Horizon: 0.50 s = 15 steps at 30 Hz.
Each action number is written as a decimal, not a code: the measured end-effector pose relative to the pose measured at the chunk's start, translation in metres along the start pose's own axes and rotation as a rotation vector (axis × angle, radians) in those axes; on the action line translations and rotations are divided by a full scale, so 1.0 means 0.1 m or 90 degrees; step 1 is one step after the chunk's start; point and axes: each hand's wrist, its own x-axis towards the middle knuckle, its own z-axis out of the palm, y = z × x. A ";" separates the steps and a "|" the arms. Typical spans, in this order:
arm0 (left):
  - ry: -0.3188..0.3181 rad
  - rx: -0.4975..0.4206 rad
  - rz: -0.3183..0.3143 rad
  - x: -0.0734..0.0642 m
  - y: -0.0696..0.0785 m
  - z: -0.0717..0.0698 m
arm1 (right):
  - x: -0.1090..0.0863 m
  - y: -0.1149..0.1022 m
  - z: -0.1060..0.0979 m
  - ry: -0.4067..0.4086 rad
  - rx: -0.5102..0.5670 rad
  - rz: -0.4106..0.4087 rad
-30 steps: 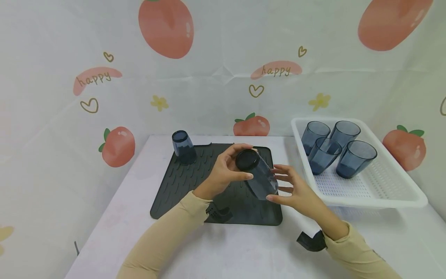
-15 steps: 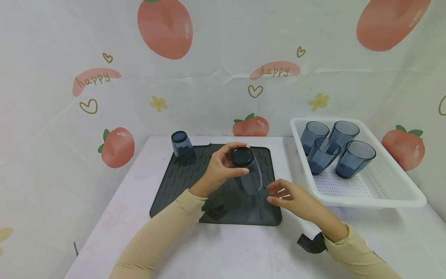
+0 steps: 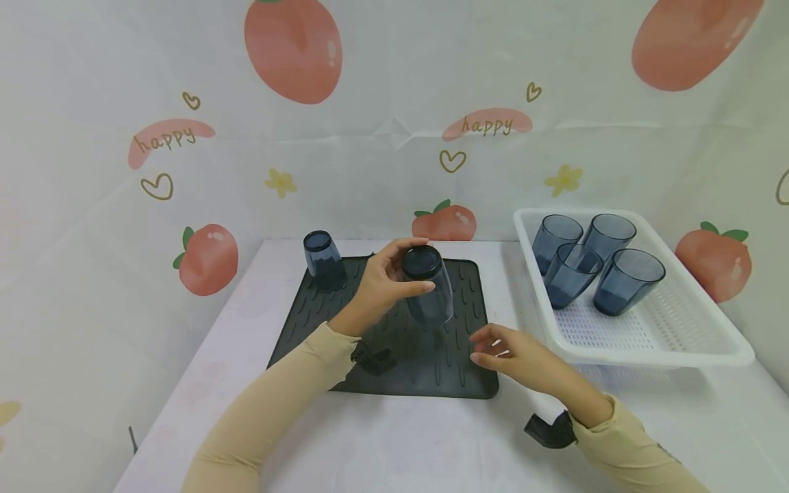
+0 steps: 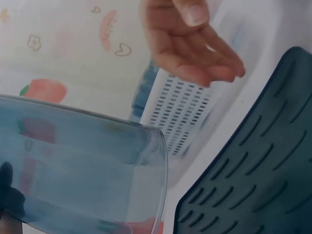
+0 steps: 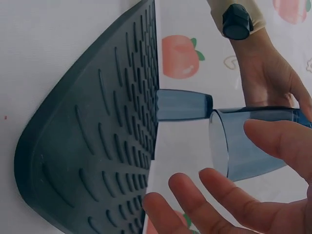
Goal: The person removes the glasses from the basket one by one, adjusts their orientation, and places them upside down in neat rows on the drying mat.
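My left hand (image 3: 383, 279) grips a blue-tinted drinking glass (image 3: 436, 299) near its base, thumb in front and fingers behind. The glass is upside down, its rim above and apart from a dark ridged drying mat (image 3: 453, 373). In the left wrist view this glass (image 4: 83, 168) fills the lower left. My right hand (image 3: 514, 352) is off the mat's right edge, fingers loosely bent and holding nothing. The right wrist view shows a gap between its fingers (image 5: 229, 195) and the mat. Another upside-down glass (image 3: 324, 260) stands on the mat's far left corner.
A white perforated basket (image 3: 666, 358) stands on the right side of the table. Several blue glasses (image 3: 629, 279) sit in its left part, mouths up, some tilted. Behind the table hangs a patterned white cloth (image 3: 370, 171).
My right hand has let go of the glass and drawn down, away from it. The left hand has carried the glass left and farther back over the mat, turning it more upright.
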 end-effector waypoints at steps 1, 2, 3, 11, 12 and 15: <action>0.002 0.003 0.001 0.01 0.00 -0.01 | 0.00 0.01 0.00 -0.003 -0.001 0.000; 0.005 0.004 0.001 0.02 0.01 -0.03 | 0.00 0.02 0.01 -0.005 -0.001 0.001; 0.008 0.004 0.000 0.03 0.02 -0.04 | 0.00 0.02 0.01 -0.008 -0.001 0.002; 0.056 0.027 -0.023 0.11 0.06 -0.19 | 0.00 0.10 0.10 -0.020 -0.029 0.011; 0.062 0.029 -0.026 0.12 0.06 -0.21 | 0.00 0.11 0.12 -0.022 -0.032 0.012; 0.077 0.034 -0.031 0.15 0.08 -0.26 | 0.00 0.13 0.16 -0.030 -0.025 0.018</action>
